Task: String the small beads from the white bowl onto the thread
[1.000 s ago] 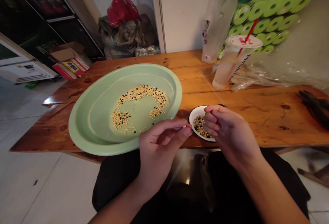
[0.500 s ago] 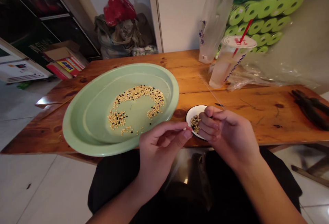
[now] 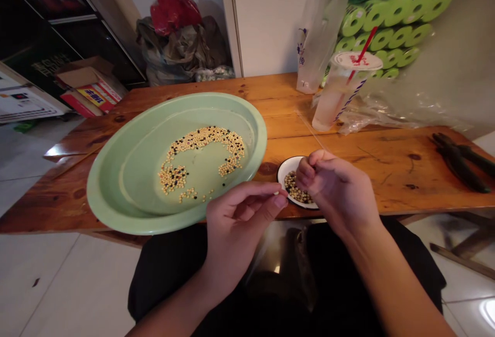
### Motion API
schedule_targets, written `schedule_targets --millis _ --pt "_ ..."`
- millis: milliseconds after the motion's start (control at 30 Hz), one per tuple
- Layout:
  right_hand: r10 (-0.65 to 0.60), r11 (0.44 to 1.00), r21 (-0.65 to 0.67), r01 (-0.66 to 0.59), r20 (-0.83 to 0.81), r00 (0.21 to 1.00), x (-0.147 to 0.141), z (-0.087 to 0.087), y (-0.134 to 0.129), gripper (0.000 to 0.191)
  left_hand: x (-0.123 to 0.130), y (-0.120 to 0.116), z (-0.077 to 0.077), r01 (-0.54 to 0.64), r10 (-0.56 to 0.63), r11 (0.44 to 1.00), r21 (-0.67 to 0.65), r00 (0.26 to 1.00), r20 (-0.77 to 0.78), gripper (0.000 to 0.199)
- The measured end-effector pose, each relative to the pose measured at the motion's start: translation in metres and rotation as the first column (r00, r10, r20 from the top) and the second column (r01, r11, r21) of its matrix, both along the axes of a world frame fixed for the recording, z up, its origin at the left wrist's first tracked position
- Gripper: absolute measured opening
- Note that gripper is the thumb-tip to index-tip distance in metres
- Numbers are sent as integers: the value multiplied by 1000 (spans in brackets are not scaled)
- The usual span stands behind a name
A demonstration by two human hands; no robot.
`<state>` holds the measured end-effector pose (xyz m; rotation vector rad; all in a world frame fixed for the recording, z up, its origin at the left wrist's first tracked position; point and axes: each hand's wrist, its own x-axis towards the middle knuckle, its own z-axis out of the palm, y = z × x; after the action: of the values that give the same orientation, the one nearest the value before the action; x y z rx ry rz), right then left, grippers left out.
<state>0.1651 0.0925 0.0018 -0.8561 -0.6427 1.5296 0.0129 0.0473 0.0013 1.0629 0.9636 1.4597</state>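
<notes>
Between the thumb and forefinger of my left hand (image 3: 247, 223) is a small pale bead, just left of a white dish (image 3: 285, 168) with a dark rim. My right hand (image 3: 336, 182) hangs over the dish's right side, its fingers curled together; what they hold, if anything, is too small to make out. Mixed beads (image 3: 296, 190) lie in the dish, partly hidden by that hand. To the left, a big pale green basin (image 3: 131, 125) holds yellow and dark beads (image 3: 209, 138) spread in a curved band.
A lidded cup (image 3: 334, 94) with a red straw stands behind the dish, beside a plastic bag (image 3: 309, 63). Black-handled pliers (image 3: 460, 159) lie on the wooden table (image 3: 379, 166) at the right. An open carton (image 3: 93, 89) is at the back left.
My right hand has shifted slightly back and its fingers have curled in, uncovering more beads in the dish. My left hand keeps its pinch. The whole view has moved a little.
</notes>
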Motion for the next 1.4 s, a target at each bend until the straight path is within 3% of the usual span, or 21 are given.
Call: schedule_targets --millis 133,267,433,533,633,733,933,1400 --pt "-162 985 74 155 100 982 4 -10 10 12 -1 0 -2 10 -10 1000 22 1000 1 19" --pt "-210 976 86 199 150 966 7 -16 15 14 -1 0 -2 18 -19 1000 19 1000 5 18" --pt "-136 988 92 126 112 984 4 -7 7 11 0 1 -1 10 -10 1000 5 999 31 18" --pt "27 990 138 -39 87 996 -1 0 -7 10 -1 1 -1 5 -5 1000 -3 999 40 17" --pt "140 953 243 -184 186 972 -3 3 -21 10 -3 1 1 -5 5 1000 4 999 38 17" --pt "102 920 328 -216 330 939 -4 2 -31 14 -5 1 1 -10 9 1000 15 999 54 18" --pt "-112 879 452 -154 508 854 -8 2 -41 19 -6 0 1 -5 3 1000 25 998 62 21" --pt "-102 857 487 -172 486 868 -11 2 -49 38 -5 -2 0 -16 17 998 58 1000 -13 21"
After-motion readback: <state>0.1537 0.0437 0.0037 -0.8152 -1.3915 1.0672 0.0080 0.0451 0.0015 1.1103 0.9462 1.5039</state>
